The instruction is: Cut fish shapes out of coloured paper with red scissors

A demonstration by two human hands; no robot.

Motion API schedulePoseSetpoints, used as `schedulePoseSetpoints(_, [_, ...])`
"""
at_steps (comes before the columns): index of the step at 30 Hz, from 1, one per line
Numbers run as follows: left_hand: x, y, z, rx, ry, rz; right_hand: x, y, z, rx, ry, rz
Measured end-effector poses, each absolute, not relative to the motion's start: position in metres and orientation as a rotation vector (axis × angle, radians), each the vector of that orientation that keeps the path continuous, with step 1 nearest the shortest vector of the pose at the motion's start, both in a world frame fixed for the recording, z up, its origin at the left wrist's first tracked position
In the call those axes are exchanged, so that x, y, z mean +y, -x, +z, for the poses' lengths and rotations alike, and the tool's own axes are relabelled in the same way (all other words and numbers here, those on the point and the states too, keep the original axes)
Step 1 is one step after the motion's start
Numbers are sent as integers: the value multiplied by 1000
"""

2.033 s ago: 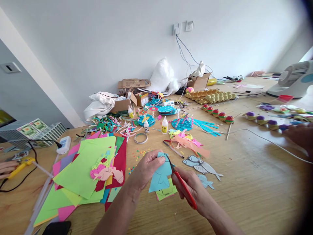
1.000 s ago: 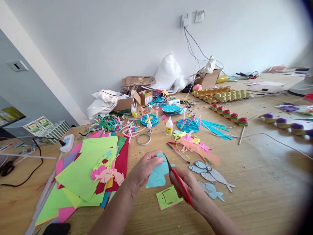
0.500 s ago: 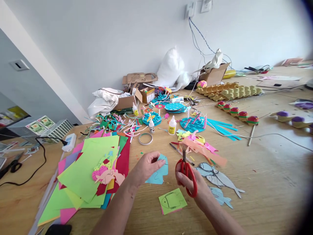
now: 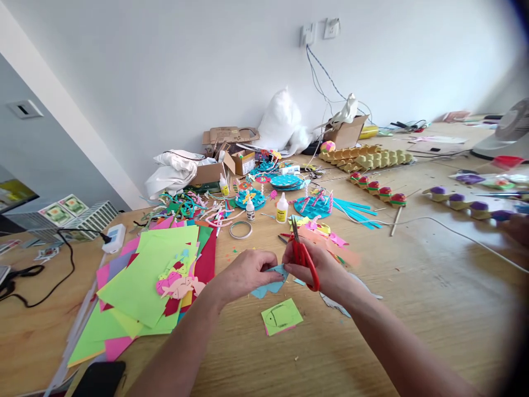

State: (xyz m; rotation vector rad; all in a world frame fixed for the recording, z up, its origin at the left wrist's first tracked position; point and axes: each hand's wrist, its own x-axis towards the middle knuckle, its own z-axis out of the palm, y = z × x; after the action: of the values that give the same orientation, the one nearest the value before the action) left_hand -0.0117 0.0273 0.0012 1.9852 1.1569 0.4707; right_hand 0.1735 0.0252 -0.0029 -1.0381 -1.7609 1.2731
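My left hand [image 4: 247,275] pinches a piece of light blue paper [image 4: 266,285] by its upper edge. Red-handled scissors [image 4: 303,256] sit in my right hand [image 4: 324,264], blades pointing up and away from the paper. The right fingertips reach the paper's right corner and appear to pinch it too. A small blue paper scrap [image 4: 300,282] shows just below the right hand. Below both hands lies a green paper piece [image 4: 281,316] with a fish drawn on it, pink paper under it. Grey paper fish [image 4: 336,304] are partly hidden behind my right forearm.
Coloured sheets [image 4: 142,281] with cut paper fish [image 4: 182,285] on top lie at the left. Beyond the hands are a tape roll [image 4: 240,230], a glue bottle [image 4: 281,209] and paper scraps [image 4: 336,240]. Another person's hand [image 4: 518,231] shows at the right edge, beside painted egg-carton strips [image 4: 479,208].
My right hand has moved left and up to the blue paper, with the scissors still in it. A small blue scrap now shows below it. The view has turned slightly right.
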Motion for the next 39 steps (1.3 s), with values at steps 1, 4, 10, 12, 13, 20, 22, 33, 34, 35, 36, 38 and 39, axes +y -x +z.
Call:
schedulePoseSetpoints(1, [26, 11, 3, 1147, -1993, 479, 24, -173, 1, -1780, 1031, 1288])
schedulePoseSetpoints(4, [23, 13, 15, 1105, -2025, 478, 23, -173, 7, -1800, 1019, 1290])
schedulePoseSetpoints(10, [18, 37, 40, 1057, -1734, 1014, 24, -180, 7, -1392, 979, 1101])
schedulePoseSetpoints(12, [16, 37, 35, 995, -1583, 1248, 23, -178, 8, -1199, 934, 1072])
schedulePoseSetpoints(13, [15, 33, 30, 975, -1521, 1284, 23, -176, 8, -1131, 916, 1063])
schedulePoseSetpoints(20, [14, -18, 4, 936, -1301, 1400, 21, -142, 14, -1017, 832, 1138])
schedulePoseSetpoints(22, [16, -22, 7, 1004, -1202, 1473, 21, -137, 16, -1050, 835, 1175])
schedulePoseSetpoints(33, [21, 0, 15, 1195, -1248, 1422, 34, -134, 21, -1274, 897, 1149])
schedulePoseSetpoints(34, [21, 2, 14, 1188, -1259, 1404, 35, -133, 21, -1279, 900, 1155])
schedulePoseSetpoints(35, [22, 4, 14, 1173, -1262, 1397, 35, -133, 21, -1285, 901, 1168])
schedulePoseSetpoints(36, [22, 5, 14, 1152, -1255, 1409, 35, -133, 22, -1294, 900, 1185])
schedulePoseSetpoints(38, [23, 7, 16, 1113, -1237, 1450, 35, -133, 25, -1322, 897, 1212])
schedulePoseSetpoints(39, [23, 7, 17, 1109, -1230, 1470, 34, -133, 26, -1337, 898, 1216])
